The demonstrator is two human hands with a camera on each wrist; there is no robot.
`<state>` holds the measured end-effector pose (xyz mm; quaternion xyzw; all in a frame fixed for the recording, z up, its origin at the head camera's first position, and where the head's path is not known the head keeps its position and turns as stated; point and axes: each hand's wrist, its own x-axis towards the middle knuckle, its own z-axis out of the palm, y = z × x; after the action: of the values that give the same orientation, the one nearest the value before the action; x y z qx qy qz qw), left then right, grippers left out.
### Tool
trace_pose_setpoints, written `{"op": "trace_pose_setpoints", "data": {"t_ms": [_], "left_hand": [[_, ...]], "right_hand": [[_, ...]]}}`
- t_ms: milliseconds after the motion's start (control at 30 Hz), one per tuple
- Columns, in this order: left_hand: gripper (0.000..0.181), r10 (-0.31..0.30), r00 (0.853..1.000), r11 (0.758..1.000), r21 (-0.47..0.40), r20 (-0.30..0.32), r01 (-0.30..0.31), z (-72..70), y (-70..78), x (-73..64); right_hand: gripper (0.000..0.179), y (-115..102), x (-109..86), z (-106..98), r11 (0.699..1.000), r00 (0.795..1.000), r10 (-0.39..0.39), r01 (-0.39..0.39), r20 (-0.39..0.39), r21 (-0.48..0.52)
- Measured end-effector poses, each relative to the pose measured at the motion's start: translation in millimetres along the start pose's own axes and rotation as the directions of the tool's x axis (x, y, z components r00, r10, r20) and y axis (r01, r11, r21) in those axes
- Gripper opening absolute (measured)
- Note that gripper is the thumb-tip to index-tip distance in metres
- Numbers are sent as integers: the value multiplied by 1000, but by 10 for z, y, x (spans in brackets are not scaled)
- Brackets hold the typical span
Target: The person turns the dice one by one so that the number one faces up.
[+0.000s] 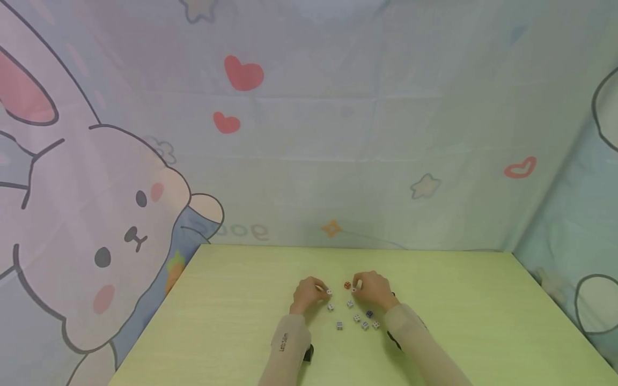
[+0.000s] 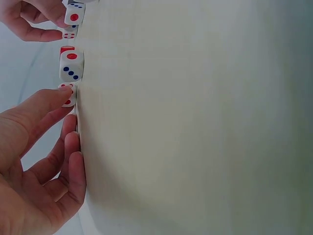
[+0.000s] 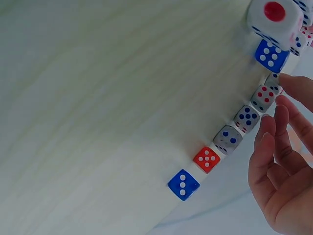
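The worktop (image 1: 232, 300) runs well past both hands, its far edge backed by the printed cloth (image 1: 338, 139), leaving generous room sideways. The left hand (image 1: 307, 295) pinches a first white die (image 1: 329, 292) between thumb and fingers; the right hand (image 1: 374, 288) likewise grips a second white die (image 1: 354, 290). Fingertip holds probably suit such small cubes. The red die (image 1: 347, 285) sits between the hands; the blue die (image 1: 369, 314) and loose white dice (image 1: 357, 318) lie nearer the body, mostly spaced apart, perhaps easing finger access.
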<state>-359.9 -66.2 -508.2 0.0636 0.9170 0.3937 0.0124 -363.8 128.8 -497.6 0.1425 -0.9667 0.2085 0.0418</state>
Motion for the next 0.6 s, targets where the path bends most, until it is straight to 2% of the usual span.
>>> {"op": "trace_pose_setpoints", "data": {"t_ms": [167,400,600], "left_hand": [[13,-11,1000,1000,1,1,11,3,-2,12],[14,-35,999,999,1,5,35,-5,-1,31],[15,-23,1000,1000,11,6,23,9,-14,28]], "right_hand": [[12,-9,-20,-23,1000,1000,-16,16,7,-6],[8,-46,-92,-72,990,988,-133,130,78,45],[11,-47,-151,-48,993,982,-104,93,159,77]]}}
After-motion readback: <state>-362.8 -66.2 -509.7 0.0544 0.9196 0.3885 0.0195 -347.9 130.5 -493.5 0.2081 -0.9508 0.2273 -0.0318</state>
